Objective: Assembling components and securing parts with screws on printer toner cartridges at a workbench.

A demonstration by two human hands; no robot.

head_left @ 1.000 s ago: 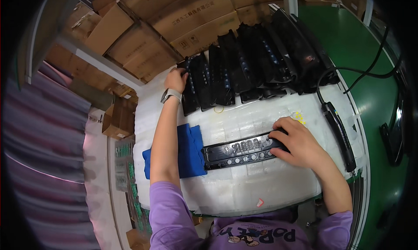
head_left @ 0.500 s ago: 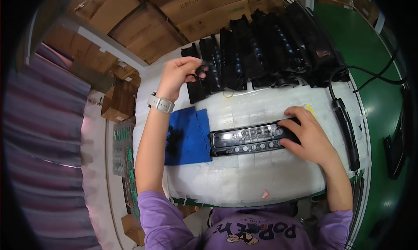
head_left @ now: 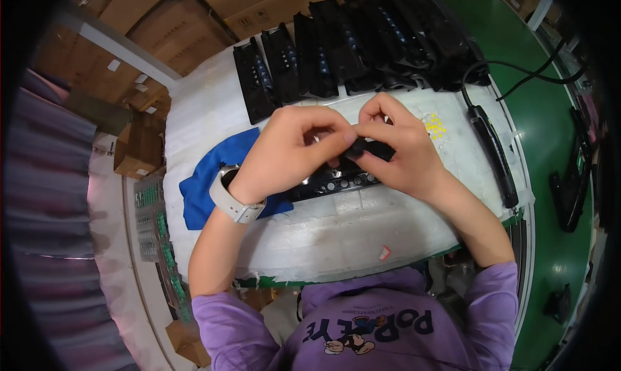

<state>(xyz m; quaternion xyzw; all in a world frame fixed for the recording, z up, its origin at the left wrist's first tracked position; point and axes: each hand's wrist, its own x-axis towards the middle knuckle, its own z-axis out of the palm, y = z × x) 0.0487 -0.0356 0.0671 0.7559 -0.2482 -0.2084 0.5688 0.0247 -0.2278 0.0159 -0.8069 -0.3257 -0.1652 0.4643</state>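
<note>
My left hand (head_left: 297, 144), with a pale-strapped watch on its wrist, is closed in a pinch. Its fingertips meet those of my right hand (head_left: 411, 152) over the middle of the table. Between them is a small dark black piece (head_left: 355, 151), mostly hidden by the fingers, so its exact kind does not show. Directly under both hands lies a long black panel (head_left: 343, 185) with a row of round holes along its near edge. The hands cover much of it. Its left end reaches a blue cloth (head_left: 210, 177), partly behind my left wrist.
Several black panels (head_left: 317, 60) stand in a row along the back. Small yellow dots (head_left: 435, 126) lie right of my right hand. A corded black handheld tool (head_left: 495, 157) rests at the right edge. Cardboard boxes (head_left: 171, 44) are stacked behind; a red-and-white scrap (head_left: 385, 252) lies in front.
My left hand has come from near the back row down to the middle. My right hand has left the panel's right end and moved left to meet it. The view has shifted too.
</note>
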